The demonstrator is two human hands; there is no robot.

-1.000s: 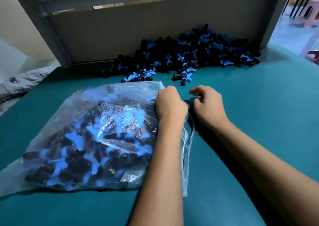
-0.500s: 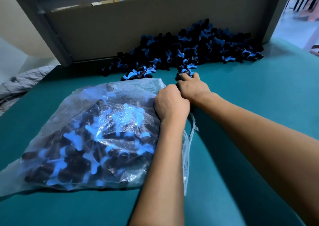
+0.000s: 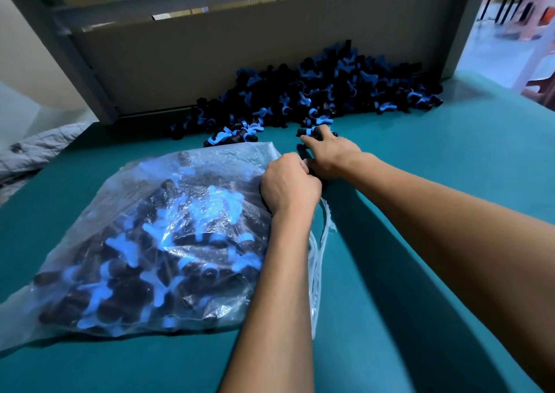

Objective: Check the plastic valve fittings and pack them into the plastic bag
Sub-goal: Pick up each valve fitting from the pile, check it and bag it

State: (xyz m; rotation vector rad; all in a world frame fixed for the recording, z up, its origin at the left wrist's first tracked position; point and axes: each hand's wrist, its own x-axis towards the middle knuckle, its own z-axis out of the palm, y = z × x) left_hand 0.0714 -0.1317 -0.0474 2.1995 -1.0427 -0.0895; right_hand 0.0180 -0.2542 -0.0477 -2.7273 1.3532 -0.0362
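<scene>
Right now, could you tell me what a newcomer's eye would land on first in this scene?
First, the bulging clear plastic bag of black-and-blue valve fittings lying near left on the teal table, its open edge gripped by the left hand. Next, the big loose pile of fittings heaped against the grey back panel. The right hand reaches to the pile's front edge, fingers on a fitting.

Dim bluish light, wide-angle edge distortion.
</scene>
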